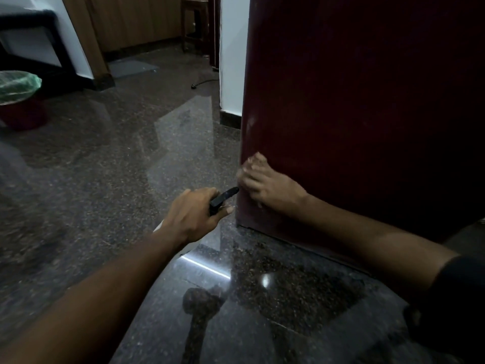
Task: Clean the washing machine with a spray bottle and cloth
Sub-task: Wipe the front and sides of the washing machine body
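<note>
The washing machine (354,114) is a dark maroon box standing on the floor at the right, and I see its side panel. My left hand (194,214) is shut on the spray bottle (224,197). Its black nozzle points at the machine's lower left corner, and a bit of the white body shows under my wrist. My right hand (265,185) rests on the panel near that corner, fingers bent and spread against the surface, blurred. No cloth is visible in either hand.
The glossy dark granite floor (105,166) stretches to the left. A red bin with a green liner (18,85) stands at far left. A white wall pillar (232,61) is behind the machine, with a plug and cable (202,84) on the floor and a wooden stool (195,22) beyond.
</note>
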{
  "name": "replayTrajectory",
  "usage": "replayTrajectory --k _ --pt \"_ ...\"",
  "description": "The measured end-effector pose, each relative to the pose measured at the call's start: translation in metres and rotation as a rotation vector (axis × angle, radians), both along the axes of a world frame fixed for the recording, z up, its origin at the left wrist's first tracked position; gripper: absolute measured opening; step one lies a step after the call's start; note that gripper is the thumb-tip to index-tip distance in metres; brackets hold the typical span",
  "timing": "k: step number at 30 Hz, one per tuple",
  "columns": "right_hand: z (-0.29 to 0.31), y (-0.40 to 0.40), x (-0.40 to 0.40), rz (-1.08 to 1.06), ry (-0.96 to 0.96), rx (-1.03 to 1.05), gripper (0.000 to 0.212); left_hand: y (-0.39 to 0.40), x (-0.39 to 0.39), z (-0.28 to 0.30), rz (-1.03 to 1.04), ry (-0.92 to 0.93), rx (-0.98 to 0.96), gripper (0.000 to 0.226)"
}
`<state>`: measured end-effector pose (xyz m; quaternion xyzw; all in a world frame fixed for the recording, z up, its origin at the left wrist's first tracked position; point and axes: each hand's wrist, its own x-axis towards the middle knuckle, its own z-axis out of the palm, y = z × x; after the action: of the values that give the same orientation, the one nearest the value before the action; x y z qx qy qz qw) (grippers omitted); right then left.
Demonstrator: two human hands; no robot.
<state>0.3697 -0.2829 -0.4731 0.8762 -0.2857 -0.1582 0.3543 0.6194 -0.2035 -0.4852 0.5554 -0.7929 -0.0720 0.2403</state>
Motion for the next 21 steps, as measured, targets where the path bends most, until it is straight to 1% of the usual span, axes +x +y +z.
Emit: replayTrajectory --k 1,2,3,5,6,7,9,11,12,13,14,15,16,17,18,19,21 --pt "-0.012 0.011 -0.013 0.016 0.111 0.081 0.059 0.0 0.0 -0.001 0.005 -0.002 -0.004 0.044" --pt "-0.015 0.02 -0.027 0.033 0.198 0.106 0.062 -0.001 0.0 -0.002 0.009 0.001 -0.006 0.044" --pt "-0.011 0.024 -0.039 0.046 0.22 0.073 0.06 -0.002 0.001 -0.002 0.011 0.007 -0.007 0.044" --pt "0.002 0.024 -0.054 0.076 0.151 0.025 0.051 -0.004 0.002 -0.003 0.017 0.019 -0.018 0.044" --pt "0.008 0.017 -0.055 0.089 0.047 -0.039 0.046 -0.006 0.003 -0.002 0.022 0.019 -0.022 0.044" --pt "0.018 0.008 -0.051 0.108 -0.038 -0.107 0.044 -0.008 0.004 -0.003 0.029 0.019 -0.023 0.044" --pt "0.036 -0.007 -0.026 0.119 -0.107 -0.241 0.042 -0.011 0.004 -0.003 0.033 -0.001 -0.019 0.044" --pt "0.041 -0.016 0.002 0.123 -0.144 -0.203 0.036 -0.012 0.001 -0.003 0.016 -0.059 -0.026 0.044" --pt "0.033 -0.017 0.01 0.101 -0.159 -0.169 0.034 -0.012 0.0 -0.003 0.001 -0.092 -0.027 0.043" --pt "0.023 -0.018 0.016 0.052 -0.152 -0.122 0.038 -0.012 -0.001 -0.004 -0.014 -0.117 -0.022 0.042" --pt "0.007 -0.016 0.014 0.024 -0.105 -0.082 0.044 -0.013 -0.002 -0.006 -0.025 -0.128 -0.021 0.041" --pt "-0.011 -0.009 0.01 0.036 -0.004 -0.036 0.051 -0.014 -0.001 -0.008 -0.028 -0.128 -0.021 0.04" --pt "-0.029 0.001 -0.002 0.038 0.138 0.031 0.055 -0.014 0.001 -0.009 -0.03 -0.132 -0.019 0.04" --pt "-0.041 0.013 -0.019 0.009 0.25 0.128 0.056 -0.014 0.003 -0.01 -0.036 -0.15 -0.011 0.04" --pt "-0.044 0.021 -0.038 -0.012 0.276 0.183 0.055 -0.014 0.005 -0.011 -0.041 -0.182 -0.004 0.041" --pt "-0.038 0.026 -0.054 -0.021 0.222 0.161 0.053 -0.014 0.008 -0.013 -0.041 -0.214 0.001 0.04" --pt "-0.014 0.023 -0.06 -0.003 -0.012 0.027 0.05 -0.013 0.015 -0.019 -0.025 -0.257 0.021 0.039"
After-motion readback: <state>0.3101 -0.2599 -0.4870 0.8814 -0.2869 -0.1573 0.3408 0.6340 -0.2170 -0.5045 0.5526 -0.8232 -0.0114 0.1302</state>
